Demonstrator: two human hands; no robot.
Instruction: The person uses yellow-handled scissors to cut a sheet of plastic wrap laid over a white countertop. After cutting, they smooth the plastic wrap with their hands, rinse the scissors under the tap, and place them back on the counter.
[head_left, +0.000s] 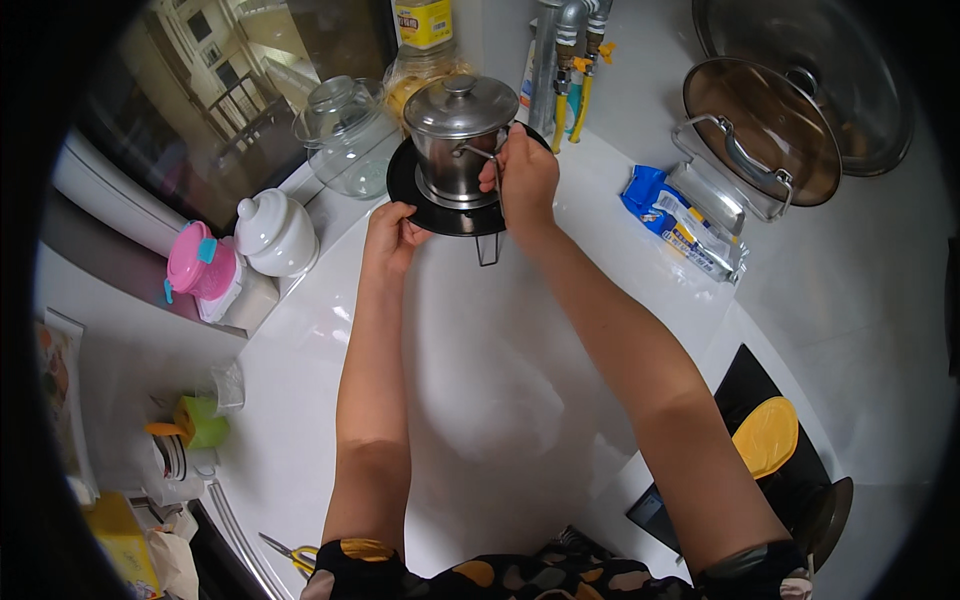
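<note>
A lidded stainless steel pot (455, 154) stands upright on a round black tray or plate (439, 217) near the top middle of the view. My right hand (525, 176) grips the wire handle on the pot's right side. With fingers and thumb, my left hand (395, 234) holds the near left rim of the black plate. A wire loop (487, 251) sticks out below the plate's near edge; what it belongs to is hidden. The metal lid (460, 109) sits on top of the pot.
Behind at left are a glass jar (352, 150), a white lidded jar (275, 231) and a pink container (201, 259). To the right lie a blue packet (652, 196) and a brown glass lid (757, 127). Yellow-handled scissors (300, 559) rest at lower left. Pipes with yellow hoses (560, 120) rise behind.
</note>
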